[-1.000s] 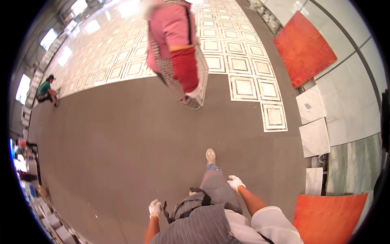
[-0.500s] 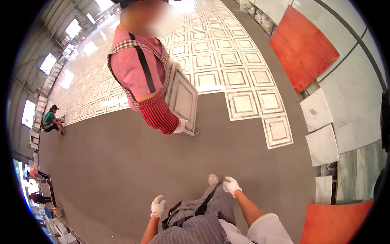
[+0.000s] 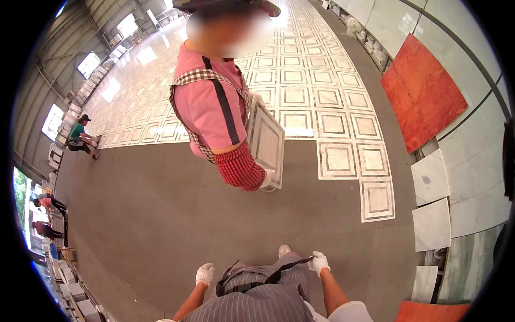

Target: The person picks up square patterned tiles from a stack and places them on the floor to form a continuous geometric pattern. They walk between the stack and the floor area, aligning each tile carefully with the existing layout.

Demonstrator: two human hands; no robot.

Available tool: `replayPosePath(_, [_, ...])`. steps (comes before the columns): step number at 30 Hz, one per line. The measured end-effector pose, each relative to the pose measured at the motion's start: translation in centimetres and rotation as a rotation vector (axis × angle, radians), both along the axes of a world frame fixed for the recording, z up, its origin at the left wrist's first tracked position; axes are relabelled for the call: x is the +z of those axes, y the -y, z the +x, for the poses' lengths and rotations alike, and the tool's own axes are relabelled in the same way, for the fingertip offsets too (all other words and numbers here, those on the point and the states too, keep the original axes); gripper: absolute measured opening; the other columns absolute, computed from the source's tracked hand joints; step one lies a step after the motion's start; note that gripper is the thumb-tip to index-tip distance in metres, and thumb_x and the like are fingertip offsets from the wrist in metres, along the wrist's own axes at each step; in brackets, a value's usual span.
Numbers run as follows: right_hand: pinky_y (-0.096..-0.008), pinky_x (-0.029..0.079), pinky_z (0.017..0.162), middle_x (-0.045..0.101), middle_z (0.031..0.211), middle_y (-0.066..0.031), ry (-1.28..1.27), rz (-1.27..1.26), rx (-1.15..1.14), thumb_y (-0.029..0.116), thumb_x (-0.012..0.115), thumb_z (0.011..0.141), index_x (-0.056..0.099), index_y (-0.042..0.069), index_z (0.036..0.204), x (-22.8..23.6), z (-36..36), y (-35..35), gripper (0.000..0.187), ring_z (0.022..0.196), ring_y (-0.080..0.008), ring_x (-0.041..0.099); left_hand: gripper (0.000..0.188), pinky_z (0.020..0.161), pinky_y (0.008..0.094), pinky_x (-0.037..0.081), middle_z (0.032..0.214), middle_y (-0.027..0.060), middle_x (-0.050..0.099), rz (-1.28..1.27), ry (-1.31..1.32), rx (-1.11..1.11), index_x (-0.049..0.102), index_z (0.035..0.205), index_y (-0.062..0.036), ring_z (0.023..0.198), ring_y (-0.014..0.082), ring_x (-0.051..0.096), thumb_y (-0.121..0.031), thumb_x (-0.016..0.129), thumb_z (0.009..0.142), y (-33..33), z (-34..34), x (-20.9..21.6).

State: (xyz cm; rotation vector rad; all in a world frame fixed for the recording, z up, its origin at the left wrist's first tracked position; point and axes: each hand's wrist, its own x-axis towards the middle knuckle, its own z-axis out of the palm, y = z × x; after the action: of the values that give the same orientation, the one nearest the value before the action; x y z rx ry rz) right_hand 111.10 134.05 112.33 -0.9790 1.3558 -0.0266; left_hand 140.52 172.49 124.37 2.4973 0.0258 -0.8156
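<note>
Interior is bright, daylight entering by the left-hand windows [image 3: 88, 65] and glaring off the polished tiled floor [image 3: 292, 78]; fisheye bowing the wall panels [image 3: 472, 153] at right, corners black, co-worker's head [image 3: 230, 29] lost in a blurred patch.

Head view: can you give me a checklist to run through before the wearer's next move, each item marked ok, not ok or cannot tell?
1. Gloves on both hands: ok; left hand and right hand both wear white ones.
2. Right hand free: not ok; it holds the black strap that runs from the waist.
3. Left hand empty: cannot tell; its fingers are curled and the palm is hidden.
4. Carried tile supported: ok; the co-worker has a gloved hand at its lower edge.
5. Front edge of the laid tiles straight: not ok; it steps nearer at the right.
</note>
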Motion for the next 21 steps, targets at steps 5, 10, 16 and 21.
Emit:
replayPosePath(5, [-0.0311, 0.052, 0.05, 0.065, 0.087, -0.0109, -0.039, 0.032, 0.075, 0.006, 0.055, 0.085, 0.051, 0.003, 0.132, 6.8, 3.7, 0.3, 0.047, 0.06, -0.0173, 0.061, 0.036, 0.091, 0.0304, 0.048, 0.105, 0.0154, 0.07, -0.031, 0.019, -0.06, 0.066, 0.114, -0.0006, 0.103, 0.022, 0.065, -0.02, 0.057, 0.085, 0.2, 1.1, -0.2])
replayPosePath(10, [-0.032, 0.052, 0.053, 0.065, 0.093, -0.0118, -0.044, 0.073, 0.052, 0.009, 0.056, 0.086, 0.051, 0.004, 0.131, 6.1, 2.6, -0.6, 0.046, 0.063, -0.0205, 0.063, 0.036, 0.062, 0.0286, 0.051, 0.084, 0.0088, 0.069, -0.157, -0.137, 0.062, 0.064, 0.117, -0.0027, 0.064, 0.0146, 0.062, -0.019, 0.057, 0.086, 4.6, 0.5, 0.3])
replayPosePath(16, [-0.032, 0.052, 0.052, 0.064, 0.088, -0.0094, -0.057, 0.1, 0.017, 0.007, 0.056, 0.086, 0.051, 0.007, 0.132, 4.3, 0.2, -1.5, 0.046, 0.059, -0.0184, 0.06, 0.038, 0.054, 0.0271, 0.049, 0.084, 0.007, 0.067, -0.215, -0.156, 0.119, 0.06, 0.121, 0.0007, 0.058, 0.0116, 0.058, -0.013, 0.057, 0.086, 3.4, 0.0, -0.6])
replayPosePath(21, [-0.0328, 0.051, 0.049, 0.059, 0.078, -0.0047, -0.094, 0.198, 0.115, 0.006, 0.054, 0.086, 0.053, 0.011, 0.124, 3.6, -1.3, -1.4, 0.039, 0.059, -0.0157, 0.057, 0.042, 0.091, 0.0344, 0.049, 0.111, 0.0169, 0.067, -0.012, -0.049, -0.019, 0.06, 0.122, -0.003, 0.102, 0.0279, 0.065, -0.016, 0.054, 0.083, 1.0, -1.0, 0.4])
